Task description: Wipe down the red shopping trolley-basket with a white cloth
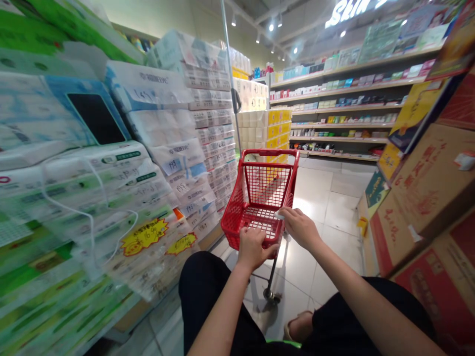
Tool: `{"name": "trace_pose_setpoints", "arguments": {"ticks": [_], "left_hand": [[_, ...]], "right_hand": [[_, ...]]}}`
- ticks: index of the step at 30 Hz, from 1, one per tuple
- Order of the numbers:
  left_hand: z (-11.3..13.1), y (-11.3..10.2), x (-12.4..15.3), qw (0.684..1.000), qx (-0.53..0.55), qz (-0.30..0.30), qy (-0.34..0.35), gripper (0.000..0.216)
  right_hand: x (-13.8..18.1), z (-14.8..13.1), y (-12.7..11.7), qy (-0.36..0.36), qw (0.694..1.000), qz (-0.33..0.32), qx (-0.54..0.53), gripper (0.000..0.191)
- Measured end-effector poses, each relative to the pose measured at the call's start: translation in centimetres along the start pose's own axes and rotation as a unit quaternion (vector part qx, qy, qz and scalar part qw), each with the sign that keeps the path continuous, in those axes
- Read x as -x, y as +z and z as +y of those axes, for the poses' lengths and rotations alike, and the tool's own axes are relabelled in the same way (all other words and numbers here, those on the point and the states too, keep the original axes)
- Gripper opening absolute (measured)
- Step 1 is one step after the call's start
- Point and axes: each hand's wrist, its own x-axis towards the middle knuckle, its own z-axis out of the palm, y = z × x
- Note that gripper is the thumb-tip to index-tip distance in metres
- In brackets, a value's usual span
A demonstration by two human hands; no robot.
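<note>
A red plastic shopping cart (260, 198) stands on the tiled aisle floor in front of me, its basket seemingly empty. My left hand (252, 249) is closed over the near rim of the cart. My right hand (299, 227) rests on the cart's right near corner, fingers pinched on a small white piece (279, 214), perhaps a cloth or paper. My legs in black clothing fill the bottom of the view, with one sandalled foot (300, 326) showing.
Wrapped packs of tissue and toilet paper (111, 173) are stacked high on the left. Red and brown cartons (426, 198) line the right. Shelves of small goods (341, 113) stand at the back. A metal pole (230, 74) rises behind the cart.
</note>
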Motion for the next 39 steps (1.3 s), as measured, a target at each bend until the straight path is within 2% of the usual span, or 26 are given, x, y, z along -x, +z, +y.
{"name": "trace_pose_setpoints", "arguments": {"ticks": [5,8,14,21,24,27,30,33,36,39], "left_hand": [[-0.5,0.0,0.1,1.000,0.009,-0.006,0.022,0.033],[-0.9,-0.2,0.3,0.999,0.016,-0.017,0.040,0.030],[-1.7,-0.5,0.3,0.998,0.024,-0.023,0.052,0.032],[-1.4,-1.0,-0.1,0.999,0.024,-0.023,0.040,0.046],[-0.5,-1.1,-0.4,1.000,-0.002,-0.022,0.002,0.051],[0.7,-1.1,-0.8,0.999,-0.024,-0.029,-0.020,0.045],[1.9,-0.6,-0.9,0.998,-0.033,-0.056,-0.012,0.035],[2.2,-0.1,-0.7,0.993,-0.068,-0.088,-0.038,0.036],[1.5,-0.2,-0.4,0.991,-0.087,-0.088,-0.048,0.038],[0.4,-0.6,-0.2,0.993,-0.080,-0.080,-0.037,0.040]], "right_hand": [[3.4,-4.2,-0.2,-0.051,0.997,-0.013,-0.051,0.019],[4.4,-5.1,-0.2,-0.062,0.996,-0.008,-0.069,0.020],[3.2,-2.7,-0.1,-0.080,0.995,-0.007,-0.054,0.025],[1.9,0.3,0.6,-0.007,0.999,0.019,-0.035,0.033],[2.6,-0.1,0.7,-0.002,0.999,0.029,-0.034,0.035],[3.7,-1.4,0.5,-0.026,0.998,0.030,-0.039,0.043],[4.9,-2.9,0.4,-0.063,0.997,0.018,-0.038,0.051],[5.4,-3.2,0.2,-0.089,0.996,0.006,-0.026,0.053],[5.1,-1.3,-0.1,-0.095,0.995,-0.003,-0.005,0.054],[4.1,2.4,-0.8,-0.042,0.999,0.010,0.021,0.052]]}}
